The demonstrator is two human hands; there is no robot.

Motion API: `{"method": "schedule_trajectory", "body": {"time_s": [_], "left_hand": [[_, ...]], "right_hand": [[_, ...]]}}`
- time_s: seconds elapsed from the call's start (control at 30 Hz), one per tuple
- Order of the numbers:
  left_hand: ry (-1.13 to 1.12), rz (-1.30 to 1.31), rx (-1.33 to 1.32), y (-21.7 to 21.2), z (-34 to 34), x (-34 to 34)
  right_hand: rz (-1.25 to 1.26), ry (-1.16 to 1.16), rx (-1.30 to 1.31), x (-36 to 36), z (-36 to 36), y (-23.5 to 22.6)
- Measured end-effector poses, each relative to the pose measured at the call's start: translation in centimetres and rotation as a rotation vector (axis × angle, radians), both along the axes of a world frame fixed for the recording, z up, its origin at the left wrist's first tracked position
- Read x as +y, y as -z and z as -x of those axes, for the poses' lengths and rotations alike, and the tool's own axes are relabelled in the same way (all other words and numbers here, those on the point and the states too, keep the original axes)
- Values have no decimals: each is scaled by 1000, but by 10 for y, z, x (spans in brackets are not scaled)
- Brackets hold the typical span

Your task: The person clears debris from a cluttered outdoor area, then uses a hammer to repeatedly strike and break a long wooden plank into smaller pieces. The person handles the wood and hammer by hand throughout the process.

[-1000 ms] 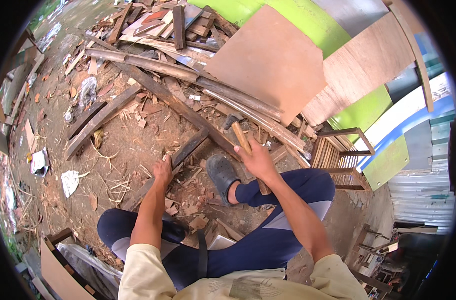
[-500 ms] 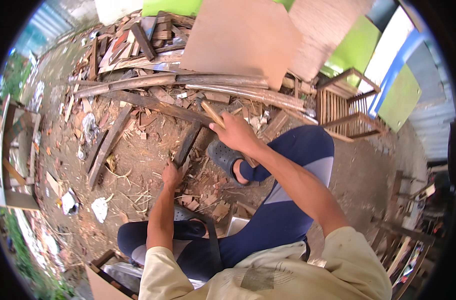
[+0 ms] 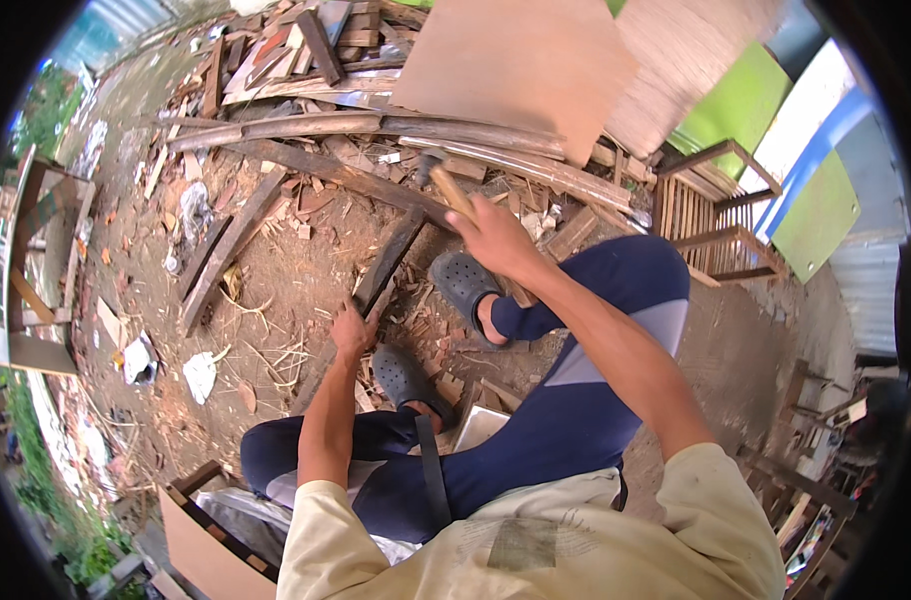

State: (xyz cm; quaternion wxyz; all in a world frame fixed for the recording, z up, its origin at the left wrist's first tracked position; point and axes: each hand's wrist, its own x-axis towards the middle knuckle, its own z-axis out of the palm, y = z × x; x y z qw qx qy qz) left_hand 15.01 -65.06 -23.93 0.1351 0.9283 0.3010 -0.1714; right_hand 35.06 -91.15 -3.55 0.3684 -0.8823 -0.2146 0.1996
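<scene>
From the head camera, the person sits low on the dirt ground with knees bent, both feet in dark grey clogs. The right hand is raised in front of the right knee, its grip closed tight around the wooden handle of a hammer, whose dark head points up and away towards the pile of long weathered planks. The left hand reaches down to the ground, its grip pinched on the near end of a dark, narrow strip of wood that runs away from the person and ends against a longer dark plank lying crosswise. The strip lies just left of the right clog, and the left clog sits just behind the left hand. Chips and splinters litter the earth around both feet. A large brown board leans behind the planks, with a slatted wooden crate off to the right
</scene>
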Motion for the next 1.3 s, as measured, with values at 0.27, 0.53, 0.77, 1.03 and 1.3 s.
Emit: {"method": "schedule_trajectory", "body": {"time_s": [0.27,0.53,0.77,1.03,1.3], "left_hand": [[153,-27,-182,15,-37,15],[116,230,-119,35,-48,27],[-234,726,59,5,-62,70],[-828,391,-449,10,-7,98],[-1361,1300,-780,-22,21,96]], "right_hand": [[139,179,399,-37,9,56],[128,155,76,1,15,138],[-59,182,36,45,-1,146],[-19,180,56,32,3,172],[45,229,195,38,15,206]]}}
